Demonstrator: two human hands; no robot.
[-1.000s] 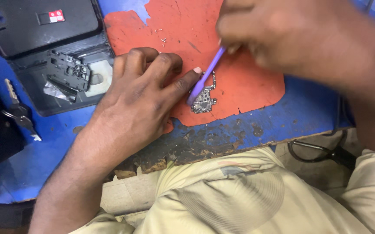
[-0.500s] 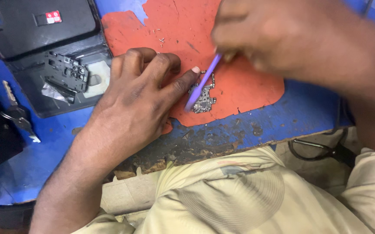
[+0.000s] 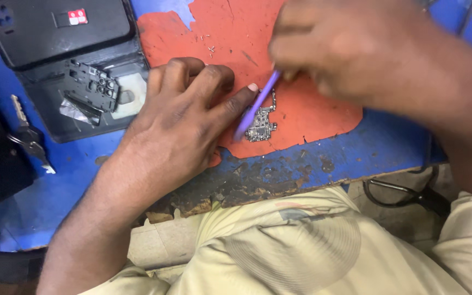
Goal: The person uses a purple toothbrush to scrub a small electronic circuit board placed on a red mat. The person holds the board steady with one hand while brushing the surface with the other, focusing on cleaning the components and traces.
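A small circuit board is seen lying on a torn red mat near the worn front edge of a blue table. The board is pinned from its left by the left hand, whose fingers are curled together and whose index fingertip is pressed against the board's upper left edge. A thin purple tool is pinched between the closed fingertips of the right hand, and its lower tip is laid on the left side of the board. Compared with a second ago, the grip of both hands is unchanged; the tool is kept at nearly the same slant, and the whole scene is shifted slightly to the right in the view. To the left, a black phone back cover and a black inner frame are left on the table, well apart from the board, with a bunch of keys near the left edge.
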